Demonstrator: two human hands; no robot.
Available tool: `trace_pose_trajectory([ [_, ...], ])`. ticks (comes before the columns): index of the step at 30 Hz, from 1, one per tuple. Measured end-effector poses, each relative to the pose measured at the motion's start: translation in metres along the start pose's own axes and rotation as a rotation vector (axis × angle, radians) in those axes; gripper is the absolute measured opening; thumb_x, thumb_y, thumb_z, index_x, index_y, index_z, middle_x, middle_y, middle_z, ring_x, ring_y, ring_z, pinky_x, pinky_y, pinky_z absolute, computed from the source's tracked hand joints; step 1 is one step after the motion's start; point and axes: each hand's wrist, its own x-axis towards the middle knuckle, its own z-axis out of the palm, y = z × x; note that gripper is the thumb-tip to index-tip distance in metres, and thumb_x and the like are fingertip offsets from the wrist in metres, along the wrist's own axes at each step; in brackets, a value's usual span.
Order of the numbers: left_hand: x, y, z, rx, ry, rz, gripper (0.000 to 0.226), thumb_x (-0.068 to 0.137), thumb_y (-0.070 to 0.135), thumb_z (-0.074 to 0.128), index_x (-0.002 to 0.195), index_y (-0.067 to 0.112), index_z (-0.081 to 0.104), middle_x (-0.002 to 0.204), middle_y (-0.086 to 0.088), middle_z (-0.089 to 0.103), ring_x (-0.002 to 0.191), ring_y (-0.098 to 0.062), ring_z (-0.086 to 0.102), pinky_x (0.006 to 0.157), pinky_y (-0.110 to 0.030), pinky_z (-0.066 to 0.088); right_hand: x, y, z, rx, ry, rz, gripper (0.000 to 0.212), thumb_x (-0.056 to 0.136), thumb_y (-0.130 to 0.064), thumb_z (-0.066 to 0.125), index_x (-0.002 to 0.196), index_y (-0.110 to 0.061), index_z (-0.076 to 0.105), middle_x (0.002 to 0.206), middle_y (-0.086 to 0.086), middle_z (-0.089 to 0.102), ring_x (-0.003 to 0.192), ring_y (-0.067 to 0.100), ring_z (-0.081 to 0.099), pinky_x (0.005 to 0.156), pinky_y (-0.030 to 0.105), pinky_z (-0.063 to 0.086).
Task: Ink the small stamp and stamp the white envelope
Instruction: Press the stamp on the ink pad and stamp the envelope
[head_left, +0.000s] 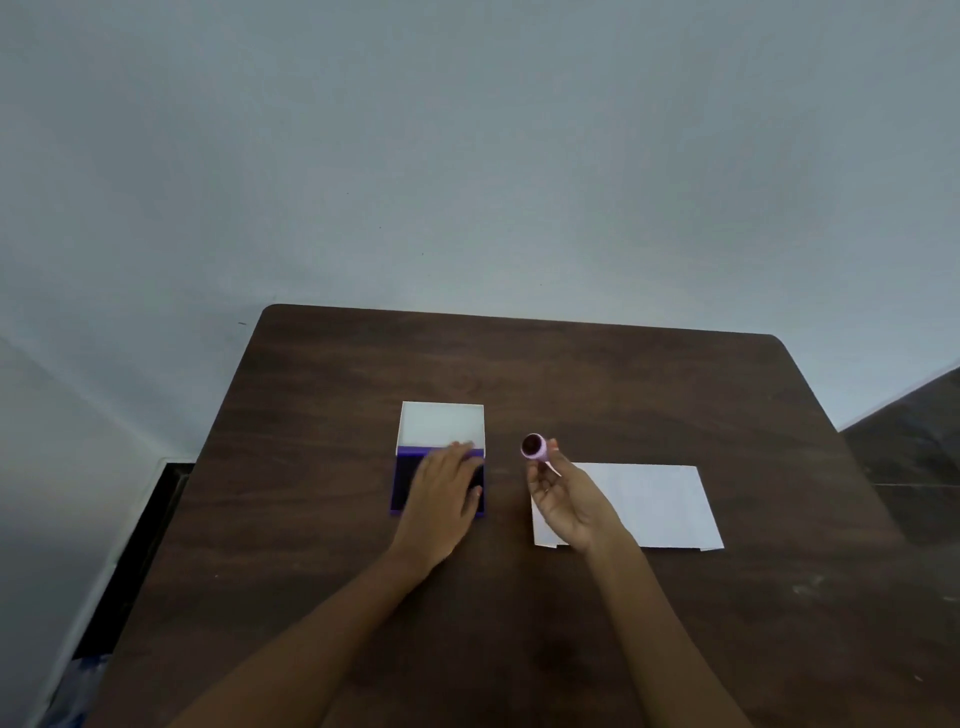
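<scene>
- Both hands work over a dark wood-grain worktop (519, 374): the left hand (444, 488) lies flat, fingers spread and gripping nothing, pressing on the ink pad, while the right hand (563, 496) is raised above the surface, pinching the small stamp at its fingertips.
- Behind the worktop rises a plain pale wall (467, 156) that fills the upper half of the view.
- On the right side lies the white envelope (654, 506), flat, its long edge running left to right; its left end is partly covered by the right hand and wrist.
- To the left of the envelope and apart from it sits the ink pad (402, 486), a purple case with a dark inking surface, mostly hidden beneath the left hand.
- Its white lid (441, 423) stands open on the far side, hinged back from the purple base, with the left fingertips reaching the seam between the two.
- Smallest of all, the small stamp (534, 447), a pale lilac round piece, is held in the air between the ink pad and the envelope, its dark circular face tilted up toward the camera and touching neither.
</scene>
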Motion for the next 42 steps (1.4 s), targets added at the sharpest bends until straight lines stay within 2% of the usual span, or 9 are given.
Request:
trace_pose_trajectory([
  [3, -0.002, 0.037, 0.02, -0.045, -0.096, 0.129, 0.041, 0.091, 0.02, 0.052, 0.131, 0.017, 0.044, 0.142, -0.006, 0.042, 0.133, -0.017, 0.033, 0.107, -0.024, 0.01, -0.002, -0.025, -0.015, -0.062, 0.046, -0.098, 0.01, 0.087, -0.009, 0.054, 0.085, -0.005, 0.063, 0.091, 0.011, 0.064, 0.083, 0.017, 0.061, 0.056, 0.016, 0.057],
  [10, -0.009, 0.082, 0.065, -0.059, -0.286, 0.154, 0.062, 0.096, 0.041, 0.037, 0.144, 0.023, 0.002, 0.154, 0.003, -0.005, 0.137, -0.01, -0.014, 0.109, -0.028, -0.01, 0.005, -0.066, -0.049, -0.183, 0.158, -0.185, 0.008, 0.085, -0.011, 0.057, 0.084, -0.01, 0.065, 0.093, 0.008, 0.065, 0.087, 0.017, 0.063, 0.065, 0.018, 0.057],
  [12, -0.011, 0.084, 0.071, -0.039, -0.297, 0.119, 0.068, 0.095, 0.047, 0.035, 0.141, 0.025, -0.01, 0.15, 0.004, -0.016, 0.135, -0.011, -0.019, 0.109, -0.028, -0.012, 0.008, -0.066, -0.052, -0.37, 0.18, -0.22, 0.008, 0.085, -0.015, 0.058, 0.088, -0.011, 0.065, 0.094, 0.004, 0.066, 0.09, 0.015, 0.062, 0.075, 0.017, 0.052],
  [16, -0.014, 0.081, 0.077, 0.023, -0.327, 0.064, 0.071, 0.093, 0.052, 0.031, 0.14, 0.022, -0.013, 0.144, 0.003, -0.025, 0.133, -0.013, -0.025, 0.107, -0.027, -0.018, 0.018, -0.053, -0.054, -0.82, 0.238, -0.36, 0.015, 0.082, -0.026, 0.064, 0.091, -0.013, 0.067, 0.089, -0.005, 0.067, 0.085, 0.011, 0.061, 0.056, 0.005, 0.047],
  [19, -0.016, 0.08, 0.081, 0.039, -0.314, 0.059, 0.072, 0.092, 0.054, 0.03, 0.141, 0.021, -0.011, 0.145, 0.005, -0.02, 0.133, -0.012, -0.023, 0.104, -0.028, -0.021, 0.028, -0.043, -0.052, -0.944, 0.245, -0.402, 0.018, 0.079, -0.023, 0.068, 0.091, -0.01, 0.068, 0.094, -0.001, 0.067, 0.083, 0.013, 0.06, 0.062, 0.012, 0.044],
  [23, -0.016, 0.079, 0.084, -0.002, -0.283, 0.05, 0.072, 0.091, 0.054, 0.034, 0.141, 0.021, -0.006, 0.147, 0.006, -0.013, 0.135, -0.01, -0.016, 0.106, -0.027, -0.016, 0.037, -0.033, -0.049, -1.212, 0.213, -0.509, 0.02, 0.078, -0.023, 0.069, 0.093, -0.011, 0.066, 0.091, -0.001, 0.065, 0.068, 0.005, 0.055, 0.054, 0.001, 0.04],
  [25, -0.016, 0.079, 0.083, -0.013, -0.262, 0.053, 0.072, 0.091, 0.053, 0.037, 0.143, 0.017, 0.002, 0.148, 0.005, -0.006, 0.136, -0.011, -0.009, 0.108, -0.029, -0.012, 0.04, -0.028, -0.048, -1.32, 0.19, -0.543, 0.022, 0.08, -0.021, 0.067, 0.096, -0.007, 0.066, 0.097, 0.007, 0.068, 0.068, 0.007, 0.053, 0.06, 0.001, 0.037],
  [30, -0.017, 0.082, 0.082, 0.007, -0.187, 0.069, 0.066, 0.087, 0.047, 0.049, 0.138, 0.006, 0.032, 0.145, -0.011, 0.036, 0.135, -0.023, 0.03, 0.109, -0.039, 0.014, 0.045, -0.019, -0.046, -1.464, 0.165, -0.565, 0.025, 0.084, -0.02, 0.062, 0.103, -0.003, 0.064, 0.11, 0.015, 0.066, 0.089, 0.019, 0.059, 0.077, 0.019, 0.04],
  [42, -0.018, 0.083, 0.082, 0.019, -0.107, 0.101, 0.055, 0.079, 0.043, 0.064, 0.121, 0.008, 0.055, 0.126, -0.01, 0.06, 0.118, -0.023, 0.054, 0.101, -0.033, 0.029, 0.051, -0.008, -0.042, -1.685, 0.108, -0.52, 0.033, 0.088, -0.024, 0.055, 0.116, -0.007, 0.056, 0.126, 0.011, 0.058, 0.109, 0.025, 0.056, 0.094, 0.025, 0.042],
])
